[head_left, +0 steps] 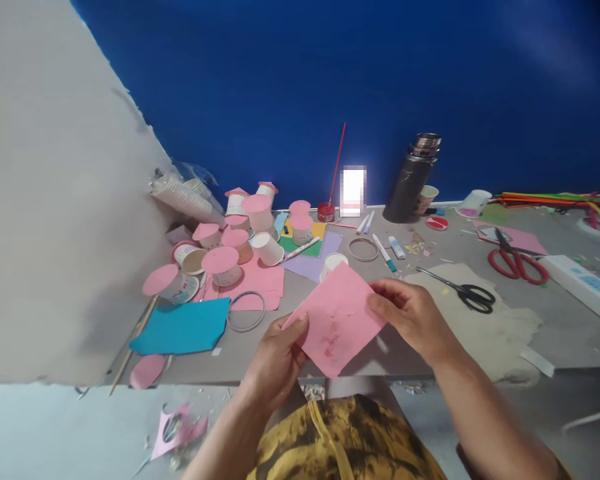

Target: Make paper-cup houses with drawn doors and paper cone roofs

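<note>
Between my hands is a square sheet of pink paper (343,307), tilted so its corners point up and down, with darker reddish marks on its lower half. My left hand (283,353) pinches its left corner, thumb on top. At the right corner, my right hand (405,310) grips the sheet between thumb and fingers. A white paper cup (335,263) stands just behind, partly covered by the sheet. Left of it, a grey ring (247,311) lies on the table, and another ring (363,249) lies farther back.
Several paper cups with pink discs (221,263) crowd the left, near blue paper (185,327). Black scissors (467,293) rest on a cloth (505,327) at right, with red-handled scissors (517,267) beyond. A dark flask (410,183) stands against the blue wall.
</note>
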Demonstrator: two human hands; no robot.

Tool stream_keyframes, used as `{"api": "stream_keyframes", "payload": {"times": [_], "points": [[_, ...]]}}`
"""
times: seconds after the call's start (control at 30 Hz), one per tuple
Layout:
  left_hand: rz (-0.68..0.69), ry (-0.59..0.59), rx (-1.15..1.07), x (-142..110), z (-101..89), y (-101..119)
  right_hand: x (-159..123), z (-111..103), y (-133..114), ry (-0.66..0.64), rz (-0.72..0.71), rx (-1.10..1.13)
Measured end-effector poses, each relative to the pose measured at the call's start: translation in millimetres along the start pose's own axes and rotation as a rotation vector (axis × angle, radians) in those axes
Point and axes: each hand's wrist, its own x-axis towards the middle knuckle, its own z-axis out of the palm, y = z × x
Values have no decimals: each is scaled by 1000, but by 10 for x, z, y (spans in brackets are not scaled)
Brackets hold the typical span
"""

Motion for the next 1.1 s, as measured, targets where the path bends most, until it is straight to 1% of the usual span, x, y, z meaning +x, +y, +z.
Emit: {"api": "stream_keyframes", "payload": {"times": [0.07, 0.13, 0.2, 0.27, 0.33, 0.4, 0.5, 0.6, 0.67, 0.8, 0.97, 1.03, 1.1], "points": [[-8, -29, 130, 26, -111, -4, 6, 49, 38, -73, 49, -12], [25, -25, 326, 77, -220, 4, -28, 90, 96, -121, 88, -55], [103, 35, 573, 143, -299, 33, -73, 108, 157, -215, 119, -120], [185, 99, 835, 216, -330, 80, -100, 95, 206, -294, 133, -232], [235, 112, 1027, 287, -318, 130, -93, 53, 234, -291, 129, -369], [254, 95, 1125, 353, -286, 168, -52, -1, 244, -229, 120, -497], [283, 83, 1168, 426, -255, 198, 38, -66, 243, -123, 99, -642], [352, 144, 1188, 451, -271, 197, 105, -79, 248, -61, 61, -742], [356, 165, 1178, 450, -300, 180, 119, -57, 259, -35, 24, -770], [323, 142, 1094, 451, -355, 115, 99, 42, 290, -64, -37, -718], [398, 167, 992, 428, -348, 73, 88, 151, 342, -21, -161, -649], [436, 164, 966, 392, -322, 86, 99, 155, 344, -50, -173, -636], [483, 159, 947, 349, -292, 116, 113, 136, 319, -109, -143, -605]]}}
